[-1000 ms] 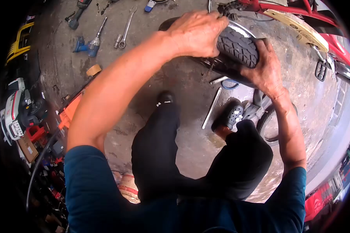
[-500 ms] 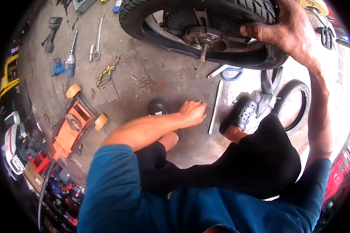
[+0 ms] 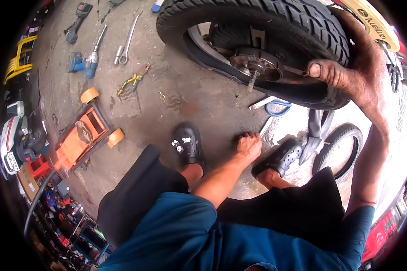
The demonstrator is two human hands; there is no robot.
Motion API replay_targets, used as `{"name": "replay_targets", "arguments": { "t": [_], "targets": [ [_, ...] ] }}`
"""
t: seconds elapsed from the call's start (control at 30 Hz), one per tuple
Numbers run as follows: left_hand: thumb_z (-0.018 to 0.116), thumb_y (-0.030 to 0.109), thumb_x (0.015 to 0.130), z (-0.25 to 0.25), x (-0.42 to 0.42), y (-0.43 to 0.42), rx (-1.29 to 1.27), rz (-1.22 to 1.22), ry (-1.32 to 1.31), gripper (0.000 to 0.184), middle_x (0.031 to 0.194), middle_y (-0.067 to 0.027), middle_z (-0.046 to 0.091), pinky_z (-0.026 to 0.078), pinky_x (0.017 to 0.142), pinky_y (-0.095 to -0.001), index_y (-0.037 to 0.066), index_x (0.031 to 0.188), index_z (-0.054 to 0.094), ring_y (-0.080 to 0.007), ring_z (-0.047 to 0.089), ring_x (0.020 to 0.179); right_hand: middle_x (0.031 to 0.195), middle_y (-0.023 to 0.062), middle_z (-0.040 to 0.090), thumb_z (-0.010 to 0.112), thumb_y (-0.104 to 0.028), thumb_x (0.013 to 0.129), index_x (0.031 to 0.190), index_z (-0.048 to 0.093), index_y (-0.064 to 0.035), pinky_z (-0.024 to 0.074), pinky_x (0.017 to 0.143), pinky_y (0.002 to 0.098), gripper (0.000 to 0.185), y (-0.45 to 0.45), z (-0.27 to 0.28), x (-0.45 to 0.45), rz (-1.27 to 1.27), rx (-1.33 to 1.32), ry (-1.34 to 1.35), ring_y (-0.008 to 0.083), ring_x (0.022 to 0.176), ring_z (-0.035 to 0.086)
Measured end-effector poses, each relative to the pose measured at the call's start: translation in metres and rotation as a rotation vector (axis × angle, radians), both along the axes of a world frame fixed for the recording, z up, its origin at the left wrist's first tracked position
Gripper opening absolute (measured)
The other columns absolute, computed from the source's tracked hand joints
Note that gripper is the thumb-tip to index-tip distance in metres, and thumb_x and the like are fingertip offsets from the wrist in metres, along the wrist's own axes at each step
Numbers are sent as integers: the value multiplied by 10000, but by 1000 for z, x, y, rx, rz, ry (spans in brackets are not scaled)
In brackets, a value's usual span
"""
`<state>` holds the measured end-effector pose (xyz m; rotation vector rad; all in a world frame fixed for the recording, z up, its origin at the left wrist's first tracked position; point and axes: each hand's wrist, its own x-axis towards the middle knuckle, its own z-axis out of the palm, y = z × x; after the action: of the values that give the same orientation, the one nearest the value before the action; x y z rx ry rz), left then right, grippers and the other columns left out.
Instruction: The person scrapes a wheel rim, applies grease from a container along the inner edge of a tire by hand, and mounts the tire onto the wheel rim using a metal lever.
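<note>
A motorcycle wheel [image 3: 257,63] with a knobbly black tyre [image 3: 276,22] stands tilted in front of me, its axle [image 3: 252,81] sticking out of the hub. My right hand [image 3: 348,81] grips the tyre's right side, thumb across the sidewall and fingers hidden behind. Low over the floor between my feet, my left hand [image 3: 248,148] is closed around a slim metal tyre lever [image 3: 267,126]. Only the lever's upper end shows past the knuckles. Beyond it lie another metal bar [image 3: 262,103] and a blue looped tool [image 3: 278,108], partly beneath the wheel.
Pliers [image 3: 134,81], a combination spanner [image 3: 131,36], a socket [image 3: 118,54] and a blue power ratchet [image 3: 88,61] lie on the left floor. An orange trolley jack [image 3: 86,131] stands nearer. A loose tyre [image 3: 339,153] and black rubber strip [image 3: 318,131] lie right, beside my shoe [image 3: 282,158].
My left hand has moved right and closed on the tyre lever, which has turned slightly. The camera view has shifted; my right hand still holds the tyre.
</note>
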<state>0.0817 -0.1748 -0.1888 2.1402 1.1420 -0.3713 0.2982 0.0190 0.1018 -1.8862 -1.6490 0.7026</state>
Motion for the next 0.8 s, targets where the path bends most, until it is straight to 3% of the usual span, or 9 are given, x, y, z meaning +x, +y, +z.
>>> {"name": "replay_targets", "arguments": {
  "t": [0.07,0.33,0.4,0.43,0.5,0.57,0.7,0.73,0.8],
  "targets": [
    [616,228,832,15,-5,-4,89,-13,-59,273,984,-142,615,510,762,-444,21,1009,594,-301,624,945,1296,262,551,904,-499,588,1426,404,21,412,1082,415,1106,0,0,1,-2,-10,-5,365,1241,535],
    [543,151,853,-3,-17,-17,139,-224,67,196,940,-152,639,496,747,-406,27,986,618,-283,638,900,1283,263,562,862,-613,556,1426,419,-2,420,1077,432,1151,-3,-5,5,-21,45,-103,376,1239,539],
    [545,154,849,-6,-14,-7,127,-299,70,192,917,-155,646,497,736,-403,27,966,628,-279,645,874,1267,251,571,869,-567,573,1406,426,18,425,1067,423,1110,0,-15,12,114,87,154,356,1229,541],
    [610,144,751,-9,-14,-3,178,-321,21,186,880,-165,629,490,719,-412,20,890,620,-296,630,845,1257,240,576,880,-513,591,1389,428,39,432,1056,412,1071,7,-27,18,253,137,402,335,1219,544],
    [612,170,780,-7,-13,8,262,-476,41,179,883,-129,618,486,705,-399,42,904,619,-266,616,831,1238,217,585,901,-406,625,1355,433,83,447,1032,391,996,18,-47,37,527,248,880,295,1198,549],
    [605,178,801,-1,-17,18,396,-521,-1,168,882,-107,603,479,690,-397,54,913,618,-253,602,817,1234,209,586,909,-379,641,1344,433,102,452,1021,383,976,14,-45,47,661,280,1078,280,1194,547],
    [587,174,825,3,-51,36,436,-643,-49,138,884,-91,582,475,666,-392,74,917,611,-242,588,803,1281,220,571,871,-475,668,1366,438,76,434,1039,401,989,3,-1,30,503,93,570,314,1215,538],
    [589,170,821,-3,-55,36,434,-650,-83,131,878,-98,589,482,652,-378,69,901,609,-244,600,825,1290,220,568,862,-488,674,1370,439,71,429,1045,404,988,-13,34,-26,335,50,176,321,1217,538],
    [585,163,821,-6,-52,35,345,-646,3,125,890,-112,599,491,651,-364,68,897,611,-243,610,868,1295,229,566,849,-532,658,1386,434,52,415,1064,413,1021,-14,47,-37,171,-14,-71,338,1228,535]
  ]
}}
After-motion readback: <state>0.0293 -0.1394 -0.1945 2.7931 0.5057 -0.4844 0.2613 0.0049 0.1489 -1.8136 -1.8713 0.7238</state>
